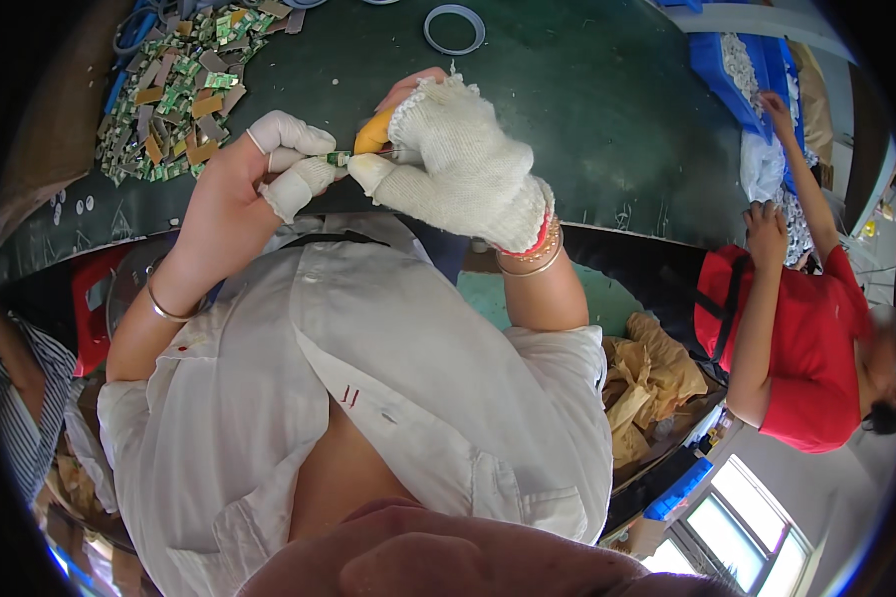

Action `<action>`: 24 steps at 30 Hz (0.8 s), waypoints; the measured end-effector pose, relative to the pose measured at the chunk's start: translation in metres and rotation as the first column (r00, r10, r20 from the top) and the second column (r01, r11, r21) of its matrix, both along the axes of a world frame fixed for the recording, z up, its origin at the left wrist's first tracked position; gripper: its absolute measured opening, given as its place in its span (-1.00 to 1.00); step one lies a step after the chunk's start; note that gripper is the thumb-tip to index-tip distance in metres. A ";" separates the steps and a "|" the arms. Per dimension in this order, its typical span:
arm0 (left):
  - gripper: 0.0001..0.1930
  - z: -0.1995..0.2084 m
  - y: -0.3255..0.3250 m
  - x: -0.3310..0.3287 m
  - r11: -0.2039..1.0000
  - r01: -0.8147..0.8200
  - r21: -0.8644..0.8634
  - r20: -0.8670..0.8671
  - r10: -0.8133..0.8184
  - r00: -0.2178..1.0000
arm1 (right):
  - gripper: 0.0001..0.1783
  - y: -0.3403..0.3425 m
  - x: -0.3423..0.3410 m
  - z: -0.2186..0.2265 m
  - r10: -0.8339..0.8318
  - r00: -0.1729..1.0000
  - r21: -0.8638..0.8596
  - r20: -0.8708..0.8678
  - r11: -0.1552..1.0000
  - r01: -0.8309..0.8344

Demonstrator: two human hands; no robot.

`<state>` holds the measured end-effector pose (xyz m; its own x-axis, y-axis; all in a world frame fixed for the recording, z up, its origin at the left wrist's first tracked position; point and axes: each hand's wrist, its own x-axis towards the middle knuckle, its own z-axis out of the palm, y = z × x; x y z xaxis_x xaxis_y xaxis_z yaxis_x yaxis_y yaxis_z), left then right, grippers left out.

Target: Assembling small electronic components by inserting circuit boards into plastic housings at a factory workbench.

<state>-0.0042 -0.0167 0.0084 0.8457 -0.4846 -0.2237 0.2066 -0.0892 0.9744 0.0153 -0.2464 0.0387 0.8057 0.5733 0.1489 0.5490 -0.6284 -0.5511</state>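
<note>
The person works close to the chest, above the near edge of a dark green counter [587,109]. The left hand [269,169], bare but for white finger cots on thumb and fingertips, pinches a small green circuit board piece [339,157] — the fingers [304,179] are clamped together on its end, apparently to keep it steady and leave the other end free for the tool. The right hand [463,164], in a white knitted glove, is closed around a yellow-handled tool [374,131], thumb and forefinger pressed low on the handle so its tip meets the piece; the tip itself is too small to make out. The glove probably shields the hand that bears force, while the thin cots keep touch in the holding hand.

A heap of green and tan board scraps [174,95] lies on the counter to the far left, within reach of the left hand. A white ring [454,28] lies further back. To the right another person in red [806,348] handles small pale parts at a blue bin [737,60] — well apart from this work.
</note>
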 end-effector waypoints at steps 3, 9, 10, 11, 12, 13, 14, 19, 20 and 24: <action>-0.83 -0.004 0.001 -0.002 0.999 -0.018 0.042 0.048 0.016 0.999 | -0.66 0.003 -0.003 0.001 -0.014 1.000 -0.091 -0.010 0.996 0.013; -0.84 -0.003 0.000 -0.007 0.999 -0.045 0.003 0.038 0.045 0.998 | -0.65 -0.001 -0.002 -0.002 0.034 0.997 -0.111 0.065 0.993 -0.027; -0.84 -0.003 0.000 -0.009 0.999 -0.047 0.005 0.040 0.047 0.998 | -0.65 -0.001 -0.001 -0.002 0.036 0.997 -0.112 0.065 0.993 -0.028; -0.85 -0.003 0.000 -0.010 0.999 -0.051 0.008 0.043 0.050 0.998 | -0.65 -0.001 0.000 -0.002 0.061 0.995 -0.132 0.073 0.990 -0.051; -0.85 -0.003 -0.002 -0.012 0.999 -0.053 0.008 0.043 0.052 0.998 | -0.64 -0.001 0.000 -0.002 0.087 0.993 -0.153 0.079 0.985 -0.075; -0.85 -0.003 -0.004 -0.015 0.998 -0.066 0.014 0.082 0.065 0.994 | -0.64 -0.001 0.001 -0.003 0.090 0.993 -0.153 0.079 0.985 -0.077; -0.86 -0.003 -0.005 -0.017 0.996 -0.082 0.022 0.123 0.079 0.989 | -0.64 0.000 0.002 -0.004 0.108 0.992 -0.137 0.060 0.986 -0.099; -0.85 -0.002 -0.002 -0.016 0.989 -0.039 0.143 0.139 0.019 0.990 | -0.65 0.003 0.002 -0.010 0.136 0.988 -0.102 0.070 0.986 -0.128; -0.85 -0.002 -0.002 -0.013 0.981 -0.020 0.192 0.137 -0.007 0.991 | -0.65 0.003 0.001 -0.014 0.096 0.994 -0.075 0.047 0.993 -0.092; -0.81 -0.010 -0.005 0.006 0.979 -0.038 -0.200 0.094 0.057 0.994 | -0.60 -0.005 -0.004 -0.026 -0.115 0.965 0.147 0.235 0.986 0.082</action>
<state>0.0021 -0.0222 -0.0018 0.8819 -0.4695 -0.0418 0.1078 0.1147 0.9875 0.0113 -0.2513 0.0127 0.7873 0.4544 0.4168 0.6158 -0.6151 -0.4924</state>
